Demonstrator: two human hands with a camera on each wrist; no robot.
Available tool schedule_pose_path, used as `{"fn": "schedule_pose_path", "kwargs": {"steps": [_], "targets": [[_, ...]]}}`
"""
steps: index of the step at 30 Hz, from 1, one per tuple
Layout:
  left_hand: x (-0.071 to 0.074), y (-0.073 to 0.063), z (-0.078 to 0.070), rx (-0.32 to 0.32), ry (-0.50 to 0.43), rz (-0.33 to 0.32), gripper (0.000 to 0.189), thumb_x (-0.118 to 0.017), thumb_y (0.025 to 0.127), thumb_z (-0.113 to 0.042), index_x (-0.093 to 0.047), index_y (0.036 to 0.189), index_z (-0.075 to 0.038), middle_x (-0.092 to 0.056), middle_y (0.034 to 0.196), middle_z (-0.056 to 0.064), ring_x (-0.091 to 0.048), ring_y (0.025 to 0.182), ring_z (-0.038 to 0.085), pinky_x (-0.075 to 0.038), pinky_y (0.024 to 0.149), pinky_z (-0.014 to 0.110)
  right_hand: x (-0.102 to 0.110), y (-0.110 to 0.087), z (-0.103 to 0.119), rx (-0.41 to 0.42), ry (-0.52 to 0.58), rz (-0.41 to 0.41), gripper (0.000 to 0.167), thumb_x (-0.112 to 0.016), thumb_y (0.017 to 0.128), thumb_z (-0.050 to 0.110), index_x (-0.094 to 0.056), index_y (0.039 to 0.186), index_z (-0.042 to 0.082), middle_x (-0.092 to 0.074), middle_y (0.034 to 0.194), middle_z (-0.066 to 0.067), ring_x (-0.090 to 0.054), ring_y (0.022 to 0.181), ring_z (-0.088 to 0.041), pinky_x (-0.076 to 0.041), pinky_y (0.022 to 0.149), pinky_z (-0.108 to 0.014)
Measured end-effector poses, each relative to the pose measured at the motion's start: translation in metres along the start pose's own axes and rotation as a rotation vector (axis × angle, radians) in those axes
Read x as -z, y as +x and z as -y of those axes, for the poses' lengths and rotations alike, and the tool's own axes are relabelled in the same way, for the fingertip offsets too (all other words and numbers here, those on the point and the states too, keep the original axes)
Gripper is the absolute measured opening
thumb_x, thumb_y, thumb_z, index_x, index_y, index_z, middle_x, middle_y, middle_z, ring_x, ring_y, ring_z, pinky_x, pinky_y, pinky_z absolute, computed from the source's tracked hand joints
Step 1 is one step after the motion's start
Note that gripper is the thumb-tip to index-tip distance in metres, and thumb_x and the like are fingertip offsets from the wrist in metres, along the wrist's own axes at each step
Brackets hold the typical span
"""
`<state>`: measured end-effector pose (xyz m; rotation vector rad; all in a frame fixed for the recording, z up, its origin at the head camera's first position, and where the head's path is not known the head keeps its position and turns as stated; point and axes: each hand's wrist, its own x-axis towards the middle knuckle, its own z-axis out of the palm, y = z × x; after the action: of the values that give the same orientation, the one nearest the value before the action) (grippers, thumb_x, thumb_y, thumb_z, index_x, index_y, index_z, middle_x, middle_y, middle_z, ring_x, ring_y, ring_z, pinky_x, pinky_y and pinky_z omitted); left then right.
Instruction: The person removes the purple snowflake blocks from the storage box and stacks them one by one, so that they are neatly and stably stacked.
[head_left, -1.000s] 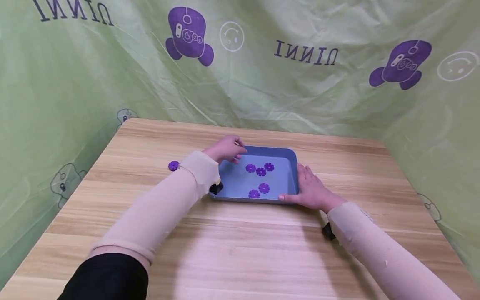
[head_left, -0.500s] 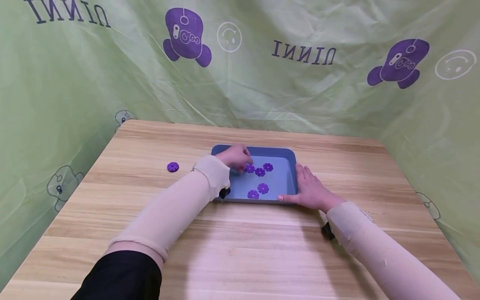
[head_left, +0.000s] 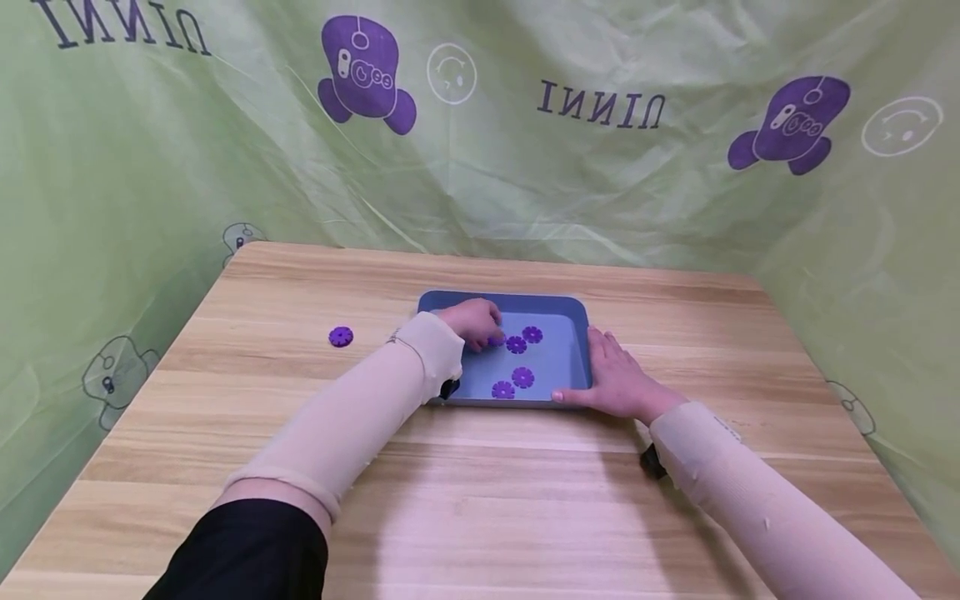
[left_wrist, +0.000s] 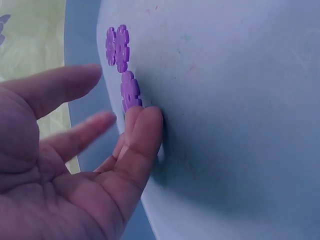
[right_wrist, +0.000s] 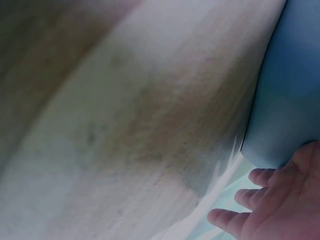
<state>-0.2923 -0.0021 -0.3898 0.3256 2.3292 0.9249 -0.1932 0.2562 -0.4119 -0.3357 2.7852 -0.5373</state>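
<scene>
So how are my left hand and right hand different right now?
Your left hand reaches into the tray, while your right hand rests at its right side. The left hand's fingertips are at a purple disc; no disc is at the right hand. The left hand's fingers bend downward, while the right hand's extend along the tray's side. Both are bare, with pale sleeves behind them.

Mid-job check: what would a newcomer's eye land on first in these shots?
Probably the blue tray on the wooden table, with purple flower-shaped pieces in it and a lone purple piece on the table to its left. The left hand reaches into the tray, fingertips at one piece, while the right hand rests against the tray's right end. Behind, a green backdrop bears large purple figures.
</scene>
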Motion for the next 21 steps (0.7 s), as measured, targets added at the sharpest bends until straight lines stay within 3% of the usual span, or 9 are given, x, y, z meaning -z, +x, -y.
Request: {"fn": "schedule_pose_path", "kwargs": {"steps": [4,14,21], "targets": [[-0.0016,0.0002,-0.0020,-0.011,0.055,0.032,0.040,-0.068,0.099,-0.009,-0.059,0.139,-0.005,-0.059,0.088,0.007,-0.056,0.067,0.015,-0.050,0.064,0.026,0.0005,-0.0009,0.0007,0.001,0.001,0.002,0.134,-0.073,0.083,0.070,0.001,0.157,-0.014,-0.004,0.164,-0.036,-0.003,0.151,-0.055,-0.010,0.121,-0.066],[-0.0023,0.0000,-0.0044,-0.026,0.136,0.019,0.025,-0.064,0.098,-0.001,-0.065,0.123,-0.004,-0.064,0.100,0.008,-0.054,0.065,0.013,-0.049,0.062,0.025,0.0017,-0.0023,0.0020,0.005,0.013,-0.009,0.133,-0.075,0.083,0.067,0.000,0.157,-0.014,-0.005,0.164,-0.036,-0.004,0.150,-0.055,-0.010,0.121,-0.065],[-0.0073,0.0017,-0.0056,-0.077,0.223,-0.047,0.011,-0.063,0.092,0.006,-0.062,0.096,-0.005,-0.057,0.084,0.007,-0.050,0.056,0.014,-0.043,0.052,0.024,0.0021,-0.0025,0.0028,0.008,0.023,-0.007,0.132,-0.075,0.083,0.067,-0.001,0.157,-0.013,-0.007,0.164,-0.037,-0.005,0.150,-0.056,-0.011,0.120,-0.066]]}}
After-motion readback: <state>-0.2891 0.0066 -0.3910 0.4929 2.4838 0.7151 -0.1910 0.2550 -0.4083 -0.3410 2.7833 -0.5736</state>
